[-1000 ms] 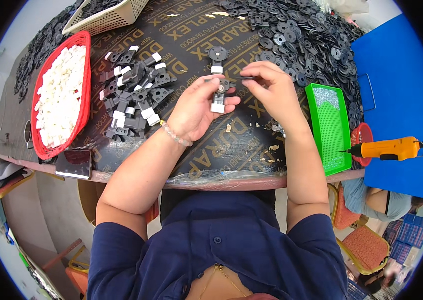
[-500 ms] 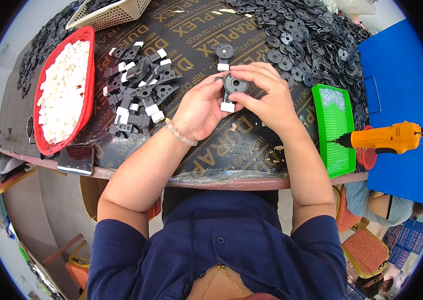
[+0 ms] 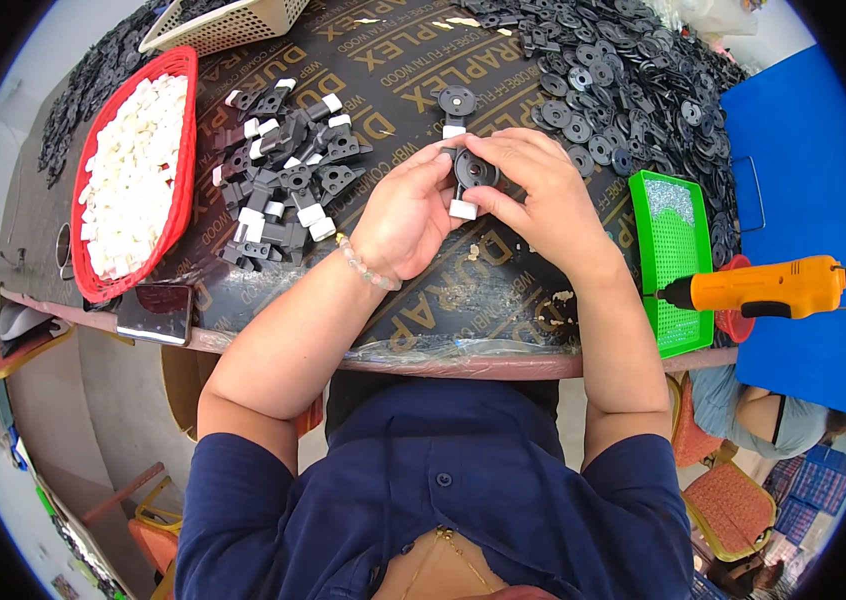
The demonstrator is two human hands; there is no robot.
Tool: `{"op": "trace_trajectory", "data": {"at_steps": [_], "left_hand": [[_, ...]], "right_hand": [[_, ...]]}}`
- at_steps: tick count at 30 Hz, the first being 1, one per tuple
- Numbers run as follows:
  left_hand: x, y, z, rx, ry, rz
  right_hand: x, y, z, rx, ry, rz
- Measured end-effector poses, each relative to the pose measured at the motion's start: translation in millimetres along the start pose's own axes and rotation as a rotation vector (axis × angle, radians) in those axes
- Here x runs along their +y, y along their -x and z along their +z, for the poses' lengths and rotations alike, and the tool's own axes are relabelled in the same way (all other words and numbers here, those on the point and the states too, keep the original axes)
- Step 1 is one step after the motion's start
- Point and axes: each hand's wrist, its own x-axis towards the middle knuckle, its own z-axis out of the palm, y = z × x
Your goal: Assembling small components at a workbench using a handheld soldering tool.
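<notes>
Between both hands is a black plastic part with a round disc (image 3: 478,171) at its top and a white end piece (image 3: 463,209) at its bottom. My left hand (image 3: 409,215) holds it from the left, fingers partly hidden behind it. My right hand (image 3: 533,195) pinches the disc side with thumb and fingers. Just beyond them lies a similar black part (image 3: 457,101) with a disc and a white end. To the left is a heap of black parts with white ends (image 3: 288,180).
A red basket (image 3: 190,170) of small white pieces stands left, near a phone (image 3: 155,313). Black discs (image 3: 593,75) pile up at the far right. A green tray (image 3: 647,255) of tiny silvery pieces sits right, with an orange power screwdriver (image 3: 778,288) over its edge. A cream basket (image 3: 228,32) is far left.
The held part has tilted slightly in my hands, its disc turning. My right fingers have shifted a little along the disc. The power screwdriver hangs slightly differently, and the whole view has shifted slightly.
</notes>
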Motion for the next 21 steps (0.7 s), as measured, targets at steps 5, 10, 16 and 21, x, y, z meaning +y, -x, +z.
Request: {"op": "trace_trajectory", "data": {"at_steps": [5,10,16,21], "left_hand": [[-2.9,-2.0,0.3,0.003,-0.001,0.028],[-4.7,-2.0,-2.6,-0.018,-0.022,0.043],[-1.4,-3.1,-3.6,0.099,-0.307,0.245],[47.0,-7.5,-27.7,0.485,-2.162,0.875]], "right_hand": [[-4.1,-2.7,-0.2,0.032,-0.066,0.042],[-9.0,-5.3,-0.3,0.04,-0.099,0.082],[10.9,-7.7,-3.0,0.042,-0.077,0.2],[66.6,-6.0,2.1,0.002,0.174,0.373]]}}
